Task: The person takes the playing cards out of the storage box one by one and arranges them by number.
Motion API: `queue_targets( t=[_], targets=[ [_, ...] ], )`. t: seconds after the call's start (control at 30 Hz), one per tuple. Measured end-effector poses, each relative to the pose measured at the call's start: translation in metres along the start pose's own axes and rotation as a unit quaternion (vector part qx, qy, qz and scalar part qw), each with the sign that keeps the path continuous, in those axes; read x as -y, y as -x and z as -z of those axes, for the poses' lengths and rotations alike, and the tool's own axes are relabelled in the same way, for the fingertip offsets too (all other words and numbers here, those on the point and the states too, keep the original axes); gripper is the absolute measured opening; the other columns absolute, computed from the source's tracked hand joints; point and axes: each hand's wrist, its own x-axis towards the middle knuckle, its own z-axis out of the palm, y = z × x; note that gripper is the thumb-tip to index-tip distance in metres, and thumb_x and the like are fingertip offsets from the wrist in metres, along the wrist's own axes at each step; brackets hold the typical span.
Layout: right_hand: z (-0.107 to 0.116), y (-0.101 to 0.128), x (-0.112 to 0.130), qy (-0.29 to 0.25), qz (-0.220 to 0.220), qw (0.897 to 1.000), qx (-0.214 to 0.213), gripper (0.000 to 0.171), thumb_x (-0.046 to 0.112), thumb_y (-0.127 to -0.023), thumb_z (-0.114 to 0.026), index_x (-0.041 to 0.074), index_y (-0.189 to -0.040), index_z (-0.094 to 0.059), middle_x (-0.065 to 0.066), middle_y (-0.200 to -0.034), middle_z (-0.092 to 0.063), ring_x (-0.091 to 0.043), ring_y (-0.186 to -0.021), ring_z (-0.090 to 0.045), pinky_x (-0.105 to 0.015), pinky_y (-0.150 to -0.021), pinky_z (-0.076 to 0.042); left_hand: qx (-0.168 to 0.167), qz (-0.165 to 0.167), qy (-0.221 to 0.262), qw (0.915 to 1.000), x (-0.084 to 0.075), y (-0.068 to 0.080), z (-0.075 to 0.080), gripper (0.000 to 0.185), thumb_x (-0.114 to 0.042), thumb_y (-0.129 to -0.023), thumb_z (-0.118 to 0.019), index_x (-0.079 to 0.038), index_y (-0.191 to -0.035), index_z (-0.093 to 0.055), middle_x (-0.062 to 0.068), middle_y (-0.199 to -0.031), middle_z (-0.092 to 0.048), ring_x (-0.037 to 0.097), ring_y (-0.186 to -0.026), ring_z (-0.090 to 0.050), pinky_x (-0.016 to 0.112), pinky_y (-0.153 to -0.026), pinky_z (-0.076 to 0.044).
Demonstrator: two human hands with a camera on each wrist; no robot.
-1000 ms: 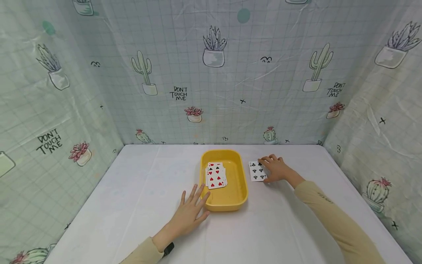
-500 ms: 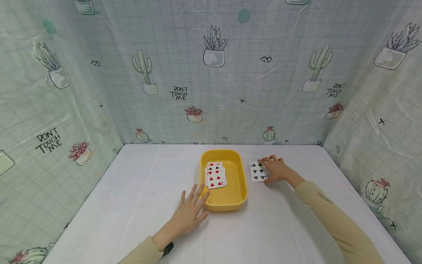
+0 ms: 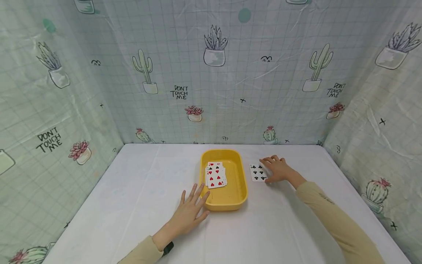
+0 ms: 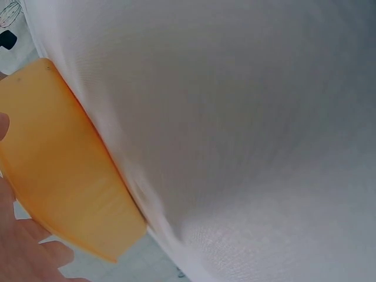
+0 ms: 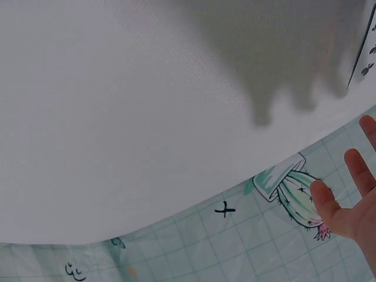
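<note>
Fingers of the right hand (image 3: 277, 169) had drawn a little rightward over the last half second, and the far edge of the card (image 3: 258, 172) beneath them had come lower in the head view, leaving a thin strip of counter (image 3: 148, 190) between that edge and the forefinger tip. This probably meant the card, a clubs one, lay flatter and looser; it sat face up just right of the tray (image 3: 225, 200), outside it. Those fingers were spread and gently bent, the thumb by the card's near right corner; whether any of them touched or pinched it could not be told.

The yellow tray held a loose pile (image 3: 216, 178) of face-up cards toward its left side, overlapping unevenly, a hearts card slightly tilted on top and black pips showing beneath; their number was unclear. Bare yellow floor ran along the right and near end. At the near left rim rested the left hand (image 3: 188, 212), fingers straight and fanned, gripping nothing.
</note>
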Motion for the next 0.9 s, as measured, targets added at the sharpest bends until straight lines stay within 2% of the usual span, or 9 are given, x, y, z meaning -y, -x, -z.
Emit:
queue_targets(
  t=[0.27,0.43,0.9],
  targets=[
    [0.004,0.005,0.001,-0.022,-0.011,0.999,-0.02,0.084,0.04,-0.068,-0.073,0.01,-0.136,-0.036,-0.014,-0.133,-0.041,-0.037,-0.118,-0.031,-0.057,-0.087,-0.028,0.003,0.004,-0.004,1.0,0.0,0.0,0.0,0.06,-0.045,-0.091,-0.042,-0.021,-0.142,-0.024,0.005,-0.152,-0.008,0.032,-0.138,-0.011,0.063,-0.101,-0.017],
    [0.005,0.006,0.0,-0.016,-0.013,0.999,-0.025,0.083,0.041,-0.07,-0.071,0.01,-0.137,-0.034,-0.013,-0.134,-0.041,-0.036,-0.118,-0.031,-0.057,-0.088,-0.027,0.002,0.004,-0.004,1.0,0.0,0.0,-0.001,0.06,-0.044,-0.09,-0.043,-0.019,-0.141,-0.026,0.006,-0.152,-0.008,0.033,-0.138,-0.01,0.063,-0.101,-0.017],
    [0.023,0.011,0.015,-0.018,0.024,0.998,-0.061,0.073,0.037,-0.076,-0.066,0.007,-0.136,-0.036,-0.014,-0.132,-0.043,-0.035,-0.118,-0.033,-0.057,-0.087,-0.03,-0.002,0.004,-0.004,1.0,0.001,-0.001,-0.001,0.061,-0.046,-0.09,-0.043,-0.018,-0.141,-0.027,0.007,-0.151,-0.011,0.032,-0.138,-0.01,0.063,-0.1,-0.018]
  ],
)
